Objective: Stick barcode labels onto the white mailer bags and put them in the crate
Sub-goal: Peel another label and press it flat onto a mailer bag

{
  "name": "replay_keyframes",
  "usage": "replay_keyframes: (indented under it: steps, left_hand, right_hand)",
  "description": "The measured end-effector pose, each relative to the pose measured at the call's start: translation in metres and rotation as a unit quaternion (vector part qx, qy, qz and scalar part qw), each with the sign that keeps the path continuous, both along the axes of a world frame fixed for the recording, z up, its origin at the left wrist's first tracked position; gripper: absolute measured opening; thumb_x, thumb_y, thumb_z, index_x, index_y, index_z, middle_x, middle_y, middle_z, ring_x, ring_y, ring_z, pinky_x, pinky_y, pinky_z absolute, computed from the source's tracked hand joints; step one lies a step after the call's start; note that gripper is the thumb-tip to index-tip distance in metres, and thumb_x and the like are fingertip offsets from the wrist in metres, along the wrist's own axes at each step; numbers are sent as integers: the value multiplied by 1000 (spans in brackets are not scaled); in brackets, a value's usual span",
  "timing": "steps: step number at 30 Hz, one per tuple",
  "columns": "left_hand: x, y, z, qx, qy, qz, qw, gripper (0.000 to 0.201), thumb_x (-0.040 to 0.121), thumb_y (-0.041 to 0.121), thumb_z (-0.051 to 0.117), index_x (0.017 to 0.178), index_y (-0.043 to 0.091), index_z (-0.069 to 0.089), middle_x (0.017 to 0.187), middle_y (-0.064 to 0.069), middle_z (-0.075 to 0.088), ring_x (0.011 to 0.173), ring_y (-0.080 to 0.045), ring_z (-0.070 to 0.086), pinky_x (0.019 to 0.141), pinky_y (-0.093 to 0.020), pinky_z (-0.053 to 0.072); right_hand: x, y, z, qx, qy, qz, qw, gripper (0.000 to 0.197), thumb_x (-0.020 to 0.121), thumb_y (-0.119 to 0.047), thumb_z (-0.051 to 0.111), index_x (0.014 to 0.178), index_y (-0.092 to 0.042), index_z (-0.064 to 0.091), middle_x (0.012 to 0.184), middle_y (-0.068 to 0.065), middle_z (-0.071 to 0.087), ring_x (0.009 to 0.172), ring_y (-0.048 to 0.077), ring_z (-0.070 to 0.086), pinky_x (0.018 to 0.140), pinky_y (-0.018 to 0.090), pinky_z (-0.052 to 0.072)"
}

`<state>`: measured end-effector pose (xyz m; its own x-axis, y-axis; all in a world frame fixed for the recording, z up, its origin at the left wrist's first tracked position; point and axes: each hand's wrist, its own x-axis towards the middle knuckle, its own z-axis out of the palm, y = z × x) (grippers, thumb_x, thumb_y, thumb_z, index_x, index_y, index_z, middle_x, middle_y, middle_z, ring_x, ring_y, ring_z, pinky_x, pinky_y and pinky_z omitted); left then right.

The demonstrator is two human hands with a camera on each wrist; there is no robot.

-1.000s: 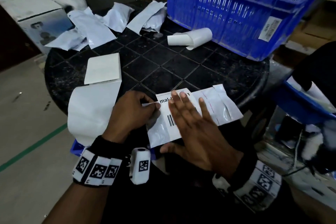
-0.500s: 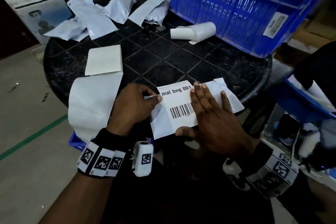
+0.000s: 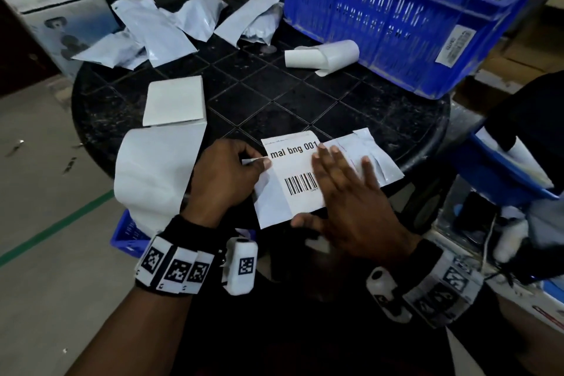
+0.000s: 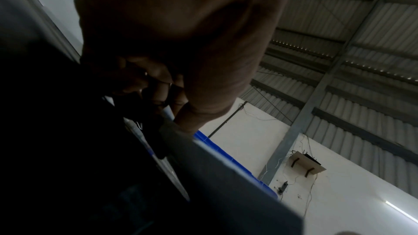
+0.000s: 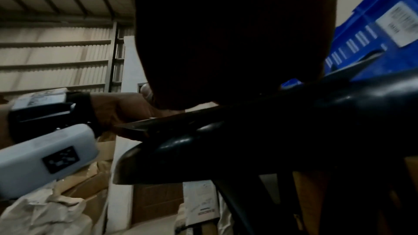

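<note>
Here the barcode label (image 3: 296, 174) is being pressed flat onto the white mailer bag (image 3: 374, 159) at the table's (image 3: 274, 94) near edge by the right hand (image 3: 351, 201), fingers straight, hiding the label's right side. Its left edge is being pinched by the left hand (image 3: 224, 175). Wrist views are being blocked by dark palms.

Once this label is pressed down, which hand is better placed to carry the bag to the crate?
Probably the right hand: it lies flat on the label and mailer bag, on the blue crate's side. The left hand pinches the label's far edge.
</note>
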<state>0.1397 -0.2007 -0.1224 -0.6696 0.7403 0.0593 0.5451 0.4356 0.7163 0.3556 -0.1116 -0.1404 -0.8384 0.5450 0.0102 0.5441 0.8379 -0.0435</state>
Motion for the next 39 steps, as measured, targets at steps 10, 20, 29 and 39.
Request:
replay_keyframes:
  steps: [10, 20, 29, 39]
  left_hand:
    - [0, 0, 1, 7, -13, -14, 1000, 20, 83, 43, 82, 72, 29, 71, 78, 17, 71, 81, -9, 68, 77, -34, 56]
    - [3, -1, 1, -2, -3, -3, 1000, 19, 84, 45, 80, 79, 28, 74, 79, 17, 71, 85, -8, 68, 76, -30, 52]
    - [1, -1, 1, 0, -6, -20, 1000, 22, 83, 46, 81, 73, 29, 73, 71, 15, 71, 76, -6, 68, 72, -31, 55]
    - [-1, 3, -2, -8, -8, -20, 1000, 20, 83, 47, 81, 76, 30, 73, 76, 17, 72, 83, -6, 69, 77, -32, 55]
  right_hand:
    - [-27, -19, 1, -1, 11, 92, 996, 125, 79, -96, 13, 164, -5, 7, 172, 9, -11, 158, 19, -16, 124, 62, 2]
    - [11, 32, -4, 21, 9, -33, 999, 128, 76, -98, -4, 163, -7, 20, 172, 7, 12, 160, 22, 3, 124, 64, 8]
    - [-38, -27, -2, 5, 43, 91, 995, 130, 73, -98, 3, 163, -4, 14, 172, 11, 0, 159, 20, -8, 125, 61, 6]
    - [17, 25, -12, 14, 31, -38, 999, 121, 77, -98, 2, 163, -16, 26, 171, 5, 18, 159, 24, 10, 124, 64, 9]
